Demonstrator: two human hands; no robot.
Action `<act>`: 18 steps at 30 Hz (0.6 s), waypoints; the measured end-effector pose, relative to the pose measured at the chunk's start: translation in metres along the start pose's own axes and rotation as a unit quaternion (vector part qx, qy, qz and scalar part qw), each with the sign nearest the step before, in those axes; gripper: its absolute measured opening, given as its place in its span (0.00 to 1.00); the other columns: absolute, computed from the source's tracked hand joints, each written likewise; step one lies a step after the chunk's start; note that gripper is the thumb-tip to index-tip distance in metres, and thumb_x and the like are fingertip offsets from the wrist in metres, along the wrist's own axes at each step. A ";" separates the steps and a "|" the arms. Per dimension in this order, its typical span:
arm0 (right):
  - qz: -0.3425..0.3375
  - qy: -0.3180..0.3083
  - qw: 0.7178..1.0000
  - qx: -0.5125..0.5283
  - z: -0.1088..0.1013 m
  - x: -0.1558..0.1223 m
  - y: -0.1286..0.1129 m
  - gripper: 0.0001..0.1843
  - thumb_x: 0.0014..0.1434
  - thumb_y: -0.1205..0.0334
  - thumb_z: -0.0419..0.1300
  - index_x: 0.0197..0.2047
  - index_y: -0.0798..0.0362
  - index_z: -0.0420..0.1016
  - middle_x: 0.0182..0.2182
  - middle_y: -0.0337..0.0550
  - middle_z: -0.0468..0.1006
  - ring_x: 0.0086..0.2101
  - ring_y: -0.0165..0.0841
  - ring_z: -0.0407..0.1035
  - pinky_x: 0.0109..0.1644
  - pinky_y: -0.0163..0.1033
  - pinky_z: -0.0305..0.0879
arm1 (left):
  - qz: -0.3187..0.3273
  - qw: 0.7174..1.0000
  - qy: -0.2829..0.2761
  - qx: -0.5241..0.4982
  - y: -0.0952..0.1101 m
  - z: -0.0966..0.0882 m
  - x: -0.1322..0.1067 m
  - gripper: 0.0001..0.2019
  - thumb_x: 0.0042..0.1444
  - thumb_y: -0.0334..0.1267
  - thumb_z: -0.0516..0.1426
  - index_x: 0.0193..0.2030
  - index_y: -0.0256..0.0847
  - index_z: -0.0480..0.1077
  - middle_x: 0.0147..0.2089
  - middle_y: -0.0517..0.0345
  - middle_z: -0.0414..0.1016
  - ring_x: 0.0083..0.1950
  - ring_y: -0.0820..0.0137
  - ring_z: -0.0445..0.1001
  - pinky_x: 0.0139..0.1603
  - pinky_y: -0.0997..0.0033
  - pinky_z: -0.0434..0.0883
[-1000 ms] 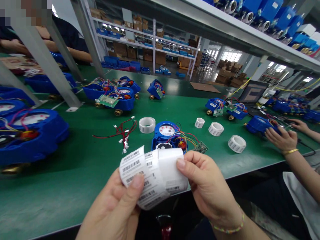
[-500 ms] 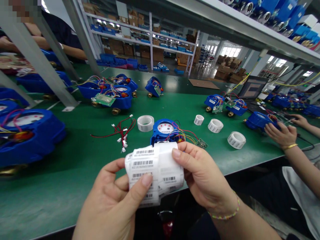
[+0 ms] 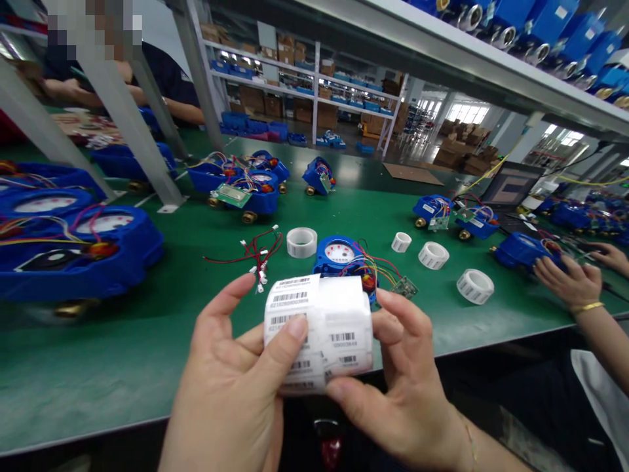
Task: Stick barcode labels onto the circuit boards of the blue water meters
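Note:
My left hand grips a roll of white barcode labels, its thumb pressed on the printed face. On the roll's right side, my right hand has its thumb at the lower edge and its fingers curled about the end. Just behind the roll, partly hidden by it, sits a blue water meter with a round white dial and coloured wires. Those wires lead to a small green circuit board. Left of the meter stands another label roll, beside a bunch of red and black connector wires.
Smaller label rolls stand on the green bench to the right. More blue meters sit at left and at the back. A co-worker's hand touches a meter at right. Metal posts rise at left; a loaded shelf hangs overhead.
My right hand has moved from pinching the roll's top edge to its right side, thumb now at the bottom. The roll looks rounder. The view has shifted slightly left.

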State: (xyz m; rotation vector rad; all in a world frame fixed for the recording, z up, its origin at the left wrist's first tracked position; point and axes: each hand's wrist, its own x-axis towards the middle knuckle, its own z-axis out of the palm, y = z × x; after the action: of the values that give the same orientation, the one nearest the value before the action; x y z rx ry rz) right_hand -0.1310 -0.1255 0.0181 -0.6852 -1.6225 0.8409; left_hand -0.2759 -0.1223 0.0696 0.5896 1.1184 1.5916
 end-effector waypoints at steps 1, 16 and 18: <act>-0.006 0.023 1.000 -0.011 0.003 0.000 0.001 0.46 0.54 0.75 0.65 0.68 0.38 0.48 0.53 0.42 0.74 0.50 0.34 0.73 0.54 0.43 0.72 | -0.005 1.000 -0.002 -0.007 0.000 0.001 -0.002 0.35 0.48 0.31 0.68 0.60 0.54 0.61 0.28 0.64 0.79 0.30 0.70 0.80 0.30 0.80 0.75; 0.018 0.030 0.995 -0.090 -0.016 0.013 -0.023 0.16 0.59 0.70 0.64 0.49 0.46 0.76 0.45 0.40 0.79 0.46 0.32 0.74 0.51 0.35 0.71 | -0.034 0.991 -0.037 0.120 -0.022 -0.034 -0.008 0.20 0.43 0.41 0.71 0.45 0.44 0.77 0.45 0.55 0.83 0.41 0.56 0.82 0.39 0.65 0.82; -0.017 0.028 0.988 -0.150 -0.019 0.015 -0.027 0.12 0.61 0.71 0.62 0.47 0.50 0.78 0.41 0.40 0.81 0.43 0.29 0.75 0.48 0.34 0.70 | -0.049 0.990 -0.042 0.124 -0.020 -0.034 -0.009 0.22 0.42 0.41 0.71 0.46 0.45 0.77 0.45 0.55 0.83 0.42 0.55 0.82 0.40 0.63 0.82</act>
State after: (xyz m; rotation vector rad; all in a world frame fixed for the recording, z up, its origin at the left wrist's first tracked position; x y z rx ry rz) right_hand -0.1153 -0.1257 0.0513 -0.8813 -1.7217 0.5518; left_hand -0.2913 -0.1424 0.0387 0.7463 1.2713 1.3425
